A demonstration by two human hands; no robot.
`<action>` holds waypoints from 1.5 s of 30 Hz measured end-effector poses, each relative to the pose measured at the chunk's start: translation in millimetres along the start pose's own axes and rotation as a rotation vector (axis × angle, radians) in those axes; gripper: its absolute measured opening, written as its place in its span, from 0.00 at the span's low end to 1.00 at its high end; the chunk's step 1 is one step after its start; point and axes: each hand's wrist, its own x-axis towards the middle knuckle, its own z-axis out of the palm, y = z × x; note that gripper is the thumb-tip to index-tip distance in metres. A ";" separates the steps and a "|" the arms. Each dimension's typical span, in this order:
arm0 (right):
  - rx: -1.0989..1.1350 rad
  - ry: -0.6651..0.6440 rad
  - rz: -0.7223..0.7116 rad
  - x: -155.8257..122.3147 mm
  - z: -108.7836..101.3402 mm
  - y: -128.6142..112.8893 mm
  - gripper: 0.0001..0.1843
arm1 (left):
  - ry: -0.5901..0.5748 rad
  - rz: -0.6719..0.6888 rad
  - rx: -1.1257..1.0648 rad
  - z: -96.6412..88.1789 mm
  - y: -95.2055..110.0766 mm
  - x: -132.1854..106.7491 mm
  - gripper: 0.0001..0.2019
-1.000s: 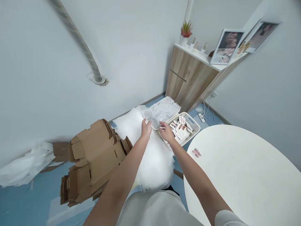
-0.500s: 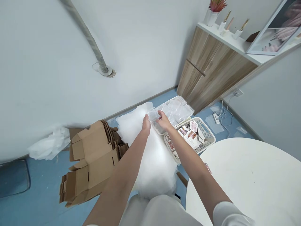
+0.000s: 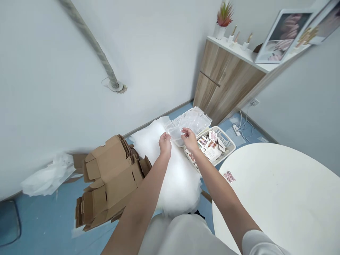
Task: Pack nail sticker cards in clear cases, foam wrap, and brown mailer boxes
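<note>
Between my two hands is a clear plastic box [image 3: 174, 134], thin-walled and see-through, with what looks like its lid standing open. My left hand [image 3: 165, 144] pinches its left edge, while the fingers of my right hand [image 3: 189, 139] close on the right edge. Just beyond, a white basket [image 3: 181, 143] is heaped with similar clear plastic pieces [image 3: 196, 118]. Beside my right forearm stands another white basket [image 3: 230, 148] with cards of press-on nails [image 3: 211, 144]. Under my hands spreads a thick pile of white foam sheets [image 3: 177, 184].
Flattened cardboard boxes [image 3: 117, 170] are stacked on the floor at left, near a white plastic bag [image 3: 50, 177]. A round white table [image 3: 278, 191] is at right, with pink nails [image 3: 229, 176] near its edge. Behind stands a wooden cabinet [image 3: 225, 74]; a power strip [image 3: 236, 130] lies nearby.
My view has shifted to the right. The clear box has come slightly nearer to me, and both hands now hold it at its sides. The pink nails on the table are more fully visible.
</note>
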 end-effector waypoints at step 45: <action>0.597 0.784 0.212 -484.3 -210.1 59.7 0.12 | -1.529 0.101 0.280 52.5 -126.6 -399.4 0.21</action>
